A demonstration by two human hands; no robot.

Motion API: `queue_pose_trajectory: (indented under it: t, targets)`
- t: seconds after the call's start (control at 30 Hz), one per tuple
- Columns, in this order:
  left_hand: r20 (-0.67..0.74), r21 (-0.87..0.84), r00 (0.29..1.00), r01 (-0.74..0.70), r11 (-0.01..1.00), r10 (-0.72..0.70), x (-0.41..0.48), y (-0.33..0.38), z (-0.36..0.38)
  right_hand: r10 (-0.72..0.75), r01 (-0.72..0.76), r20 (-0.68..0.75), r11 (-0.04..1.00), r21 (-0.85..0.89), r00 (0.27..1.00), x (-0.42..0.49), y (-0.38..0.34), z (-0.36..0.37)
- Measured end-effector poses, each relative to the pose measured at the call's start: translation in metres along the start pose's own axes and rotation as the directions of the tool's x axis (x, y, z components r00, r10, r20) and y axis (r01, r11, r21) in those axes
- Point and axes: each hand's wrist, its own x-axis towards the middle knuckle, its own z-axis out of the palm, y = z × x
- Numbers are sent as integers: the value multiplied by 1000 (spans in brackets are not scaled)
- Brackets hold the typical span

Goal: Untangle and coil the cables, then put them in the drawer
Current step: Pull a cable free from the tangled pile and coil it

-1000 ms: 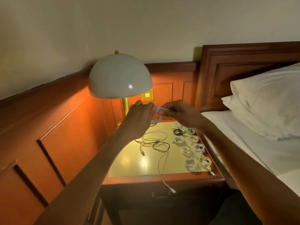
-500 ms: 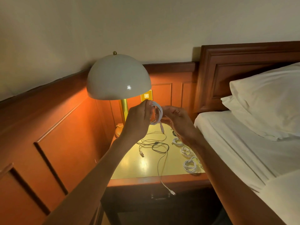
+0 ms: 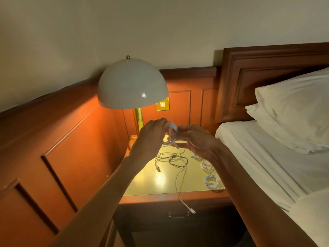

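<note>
A warm-lit bedside corner, seen from the person's own head. At the left a domed lamp (image 3: 132,84) stands at the back of a small bench (image 3: 151,184) with a glossy yellow top.

Just in front of the lamp's stem, raised above the bench, is the left hand (image 3: 153,138). Its wrist is bent and its grip is closed, with fingers and thumb curled round one side of a white cable coil (image 3: 171,132) held in the air between the two hands. The right hand (image 3: 195,141) meets the coil from the other side. Its thumb and forefinger pinch the loops, and its other fingers spread loosely below, where a short tail of the cable hangs. Both forearms reach in from the bottom of the view.

Under the hands a loose tangle (image 3: 175,159) lies on the bench – one dark lead and at least one white one, with a white plug end (image 3: 192,210) trailing over the front edge. Further right, partly hidden by the right forearm, finished coils (image 3: 211,181) lie in a line. Below the bench top the drawer (image 3: 178,216) is dark and appears shut. A bed (image 3: 267,157) with white pillows fills the right side.

The job looks partly done – several cables are coiled and one is in hand. The tangle remains to be sorted, and nothing appears to be in the drawer yet.
</note>
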Motion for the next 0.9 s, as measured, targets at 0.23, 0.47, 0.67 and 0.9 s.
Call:
queue_pose_trajectory:
  t: [0.23, 0.47, 0.67, 0.9]
  targets:
    - [77, 43, 997, -5, 999, 1, 2, -6, 4, -38, 38, -30, 999, -5, 999, 8, 9, 2]
    - [103, 34, 995, -11, 999, 8, -5, -13, 10, -270, 244, -130, 952, -185, 954, 7, 27, 8]
    - [99, 118, 994, -58, 991, 46, -6, -18, 12, -118, 119, -65, 993, 18, 991, 7, 30, 12]
    - [86, 34, 994, -63, 997, 60, -13, -21, 17, -78, 87, -190, 995, 40, 979, 16, 38, 20]
